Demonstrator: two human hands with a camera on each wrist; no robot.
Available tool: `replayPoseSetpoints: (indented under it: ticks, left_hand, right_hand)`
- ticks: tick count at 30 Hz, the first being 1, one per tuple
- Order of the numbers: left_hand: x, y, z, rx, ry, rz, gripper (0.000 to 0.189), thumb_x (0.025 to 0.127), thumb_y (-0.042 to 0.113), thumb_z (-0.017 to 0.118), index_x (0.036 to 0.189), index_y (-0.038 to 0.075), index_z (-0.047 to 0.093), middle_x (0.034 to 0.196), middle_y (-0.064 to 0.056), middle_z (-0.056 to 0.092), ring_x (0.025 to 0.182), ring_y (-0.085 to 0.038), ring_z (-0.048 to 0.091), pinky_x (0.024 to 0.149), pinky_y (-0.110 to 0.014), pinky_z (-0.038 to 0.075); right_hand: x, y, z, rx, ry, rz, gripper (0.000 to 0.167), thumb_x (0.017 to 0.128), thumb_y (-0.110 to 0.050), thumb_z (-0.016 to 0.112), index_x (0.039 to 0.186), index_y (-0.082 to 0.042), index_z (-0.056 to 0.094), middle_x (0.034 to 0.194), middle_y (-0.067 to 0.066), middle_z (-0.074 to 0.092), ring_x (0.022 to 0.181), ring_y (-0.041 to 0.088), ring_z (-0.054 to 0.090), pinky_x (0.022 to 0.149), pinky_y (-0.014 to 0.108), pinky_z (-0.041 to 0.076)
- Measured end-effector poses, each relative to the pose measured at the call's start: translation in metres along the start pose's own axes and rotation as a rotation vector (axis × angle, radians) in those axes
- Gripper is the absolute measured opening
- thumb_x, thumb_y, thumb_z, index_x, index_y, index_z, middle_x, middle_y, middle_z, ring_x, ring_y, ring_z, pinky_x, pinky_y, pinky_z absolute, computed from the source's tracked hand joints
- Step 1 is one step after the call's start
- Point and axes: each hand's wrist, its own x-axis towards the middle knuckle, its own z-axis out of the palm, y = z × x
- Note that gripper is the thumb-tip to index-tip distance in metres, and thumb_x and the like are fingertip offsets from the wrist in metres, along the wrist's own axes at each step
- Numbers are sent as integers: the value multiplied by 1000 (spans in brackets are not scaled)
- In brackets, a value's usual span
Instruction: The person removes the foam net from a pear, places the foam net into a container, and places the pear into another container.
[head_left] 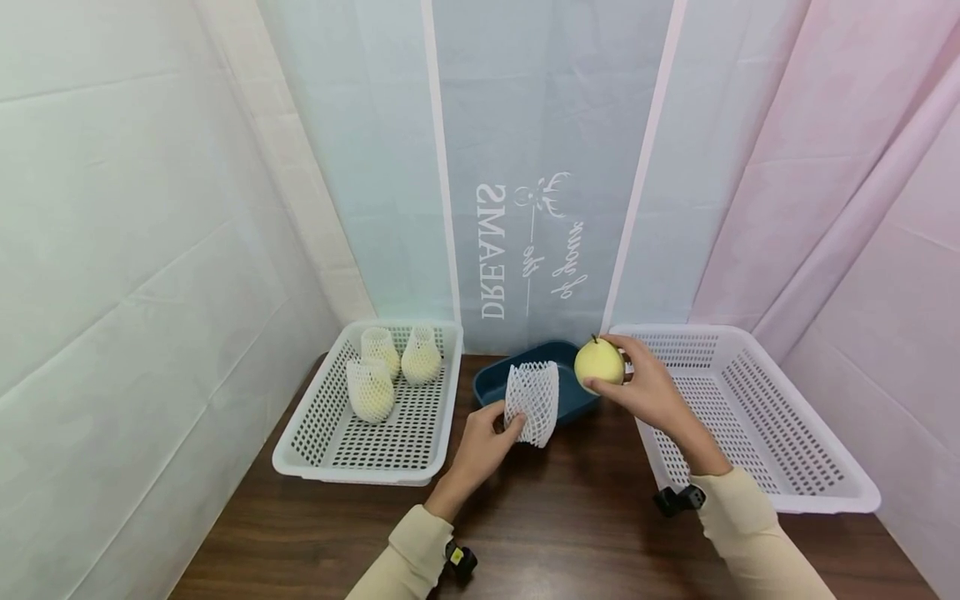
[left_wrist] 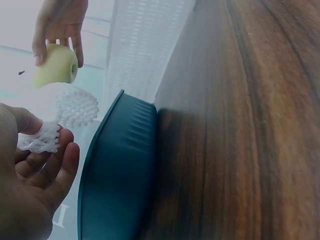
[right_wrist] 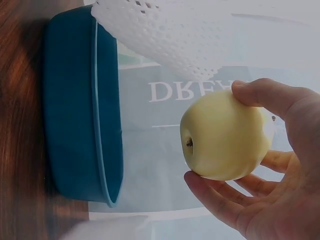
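By the left hand (left_wrist: 27, 187) a net (head_left: 536, 392) is pinched, by the right hand (head_left: 651, 390) a pear (head_left: 599, 363). Through glare, pre-sleeving alignment seems needed.

the curtain (head_left: 555, 108) reads — flipped — "dreams" (head_left: 491, 252) and "the" (head_left: 528, 261).

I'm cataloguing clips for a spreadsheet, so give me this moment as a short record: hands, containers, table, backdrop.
left hand: pinches a white foam net
right hand: grips a bare yellow fruit by its sides
fruit and net: apart
left basket: white, holds three netted fruits
right basket: white, partly hidden by the right arm
blue tray: between the baskets
table: dark brown, wood-grained
backdrop: fabric, mirrored "DREAMS"
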Motion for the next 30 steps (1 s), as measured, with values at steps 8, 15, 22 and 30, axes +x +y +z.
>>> replayPoseSetpoints:
  ticks: [8,15,22,30]
  left_hand:
    - [7,5,6,-30,3,-7,17,106,22,68,114,10,77,98,-3,77,73,-7,60,65,-21,51]
    - [13,6,11,-26,30,22,13,105,22,69,103,9,74,89,-4,72,69,-5,56,63,-20,48]
    - [20,7,15,-45,45,39,16,105,21,69,93,11,69,79,-1,64,65,-6,52,61,-20,46]
    - [26,9,18,-49,26,2,12,104,20,69,103,9,74,88,-5,73,69,-4,55,63,-20,48]
  right_hand:
    - [5,-5,-10,-13,0,1,74,90,-27,87,151,-1,53,147,27,54,124,39,57,87,48,58]
    - [7,-1,-17,-3,4,39,78,92,-30,86,154,0,50,151,29,51,128,43,56,89,52,58]
    - [11,4,-23,-3,-4,60,79,93,-35,85,155,-1,49,153,27,50,121,47,61,79,42,58]
    - [17,13,-26,-38,-5,68,80,93,-37,84,155,0,49,153,27,52,124,48,59,78,42,56]
